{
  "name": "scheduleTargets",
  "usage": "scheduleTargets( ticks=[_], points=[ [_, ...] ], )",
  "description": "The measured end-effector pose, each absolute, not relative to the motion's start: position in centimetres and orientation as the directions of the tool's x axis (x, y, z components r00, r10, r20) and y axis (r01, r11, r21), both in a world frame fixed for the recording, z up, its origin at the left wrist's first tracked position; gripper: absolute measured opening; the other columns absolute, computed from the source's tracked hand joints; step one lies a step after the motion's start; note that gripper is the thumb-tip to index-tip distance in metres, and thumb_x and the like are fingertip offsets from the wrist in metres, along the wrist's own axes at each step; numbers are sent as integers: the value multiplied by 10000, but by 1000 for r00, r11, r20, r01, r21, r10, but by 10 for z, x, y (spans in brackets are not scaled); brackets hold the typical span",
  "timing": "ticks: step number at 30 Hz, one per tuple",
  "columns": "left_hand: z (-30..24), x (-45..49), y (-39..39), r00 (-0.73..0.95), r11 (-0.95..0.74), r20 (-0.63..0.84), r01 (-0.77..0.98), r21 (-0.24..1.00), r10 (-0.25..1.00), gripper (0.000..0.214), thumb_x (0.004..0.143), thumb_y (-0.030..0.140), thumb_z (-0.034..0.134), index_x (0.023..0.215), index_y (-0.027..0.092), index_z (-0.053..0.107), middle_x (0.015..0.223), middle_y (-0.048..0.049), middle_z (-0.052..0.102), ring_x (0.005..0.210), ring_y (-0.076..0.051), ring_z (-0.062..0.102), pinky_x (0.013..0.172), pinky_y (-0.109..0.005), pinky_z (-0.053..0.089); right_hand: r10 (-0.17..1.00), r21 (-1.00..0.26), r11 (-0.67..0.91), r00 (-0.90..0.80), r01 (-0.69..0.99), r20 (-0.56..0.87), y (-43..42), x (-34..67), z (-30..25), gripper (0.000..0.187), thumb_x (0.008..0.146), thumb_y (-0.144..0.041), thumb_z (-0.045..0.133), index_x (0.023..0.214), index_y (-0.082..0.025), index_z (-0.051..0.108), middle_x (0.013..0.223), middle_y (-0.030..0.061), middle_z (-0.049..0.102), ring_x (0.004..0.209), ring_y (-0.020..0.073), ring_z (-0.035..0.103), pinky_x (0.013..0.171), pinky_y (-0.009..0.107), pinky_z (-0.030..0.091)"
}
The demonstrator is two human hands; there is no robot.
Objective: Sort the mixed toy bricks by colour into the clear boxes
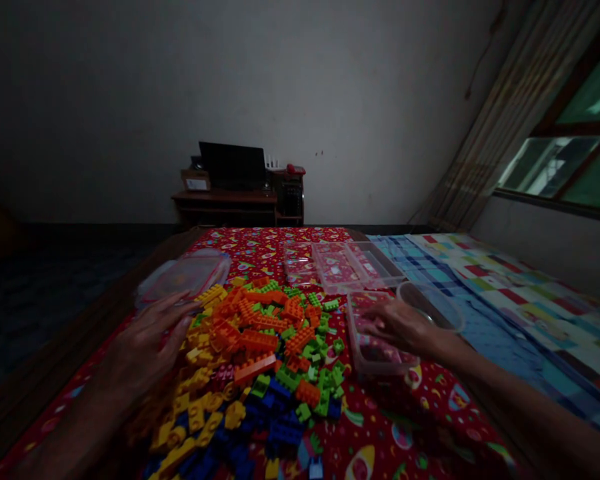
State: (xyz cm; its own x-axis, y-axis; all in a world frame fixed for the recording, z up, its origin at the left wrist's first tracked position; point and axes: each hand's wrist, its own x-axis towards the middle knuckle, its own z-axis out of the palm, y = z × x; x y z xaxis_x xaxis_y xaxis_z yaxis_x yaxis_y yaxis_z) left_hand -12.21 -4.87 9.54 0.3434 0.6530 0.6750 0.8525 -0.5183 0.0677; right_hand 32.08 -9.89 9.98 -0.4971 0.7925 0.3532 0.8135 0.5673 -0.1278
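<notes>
A heap of toy building bricks [257, 343] in orange, yellow, green and blue lies on a red patterned cloth. At its left side is my left hand [147, 343], fingers stretched out and thumb apart, close to the yellow bricks [200, 357]. My right hand [400, 323] reaches over a clear plastic box [386, 368], its fingers apart and pointing left. I see nothing held in either hand. Whether the right fingertips touch the box is hard to tell in the dim light.
Several clear containers [395, 280] stand behind the right hand, and a round clear tub [453, 313] is beside it. Clear lids [183, 277] are stacked at the left edge of the red cloth [260, 250]. A desk with a monitor [233, 165] stands against the wall.
</notes>
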Motion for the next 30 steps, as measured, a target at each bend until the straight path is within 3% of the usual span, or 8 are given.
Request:
scheduleTargets(
  ticks=[1,4,12,21,25,30],
  points=[
    [96,-120,-50,345,-522,674,850,71,653,368,913,378,336,1030,201,638,1248,-98,615,1126,-231,598,967,-404,487,751,-104,619,-548,779,368,-119,325,87,280,922,-358,467,1103,-183,592,884,87,647,801,171,584,722,292,457],
    [95,-115,-52,362,-544,660,835,86,659,347,898,375,354,1045,221,627,1255,-76,608,1149,-232,582,987,-396,473,696,-63,673,-602,737,391,-157,330,57,309,943,-248,399,1230,-176,488,920,85,644,856,186,590,768,331,491],
    [84,-118,-49,385,-580,663,810,91,642,304,891,342,390,1065,240,617,1226,-64,620,1136,-237,589,986,-389,469,852,-65,501,-479,863,210,-142,339,33,395,824,-8,375,1100,-195,587,838,55,625,775,167,579,724,300,485],
    [73,-123,-47,346,-542,653,832,118,674,275,908,307,434,1152,359,549,1321,39,556,1165,-208,574,1006,-377,460,818,-89,547,-509,832,269,-139,345,35,450,848,-30,357,1229,-205,520,960,70,626,884,169,580,806,309,488],
    [68,-129,-43,373,-565,636,816,123,676,353,901,291,436,1204,459,502,1370,98,502,1196,-215,550,1020,-403,451,796,-102,571,-518,815,315,-132,343,39,415,912,-155,391,1320,-212,446,987,65,626,889,171,578,797,331,489],
    [67,-133,-40,386,-600,627,783,164,676,400,899,290,420,1248,479,467,1388,91,482,1228,-229,517,1074,-435,392,863,-65,342,-286,938,416,-123,361,67,294,904,-228,434,1143,-167,594,998,130,652,867,210,606,764,347,485]
  ],
)
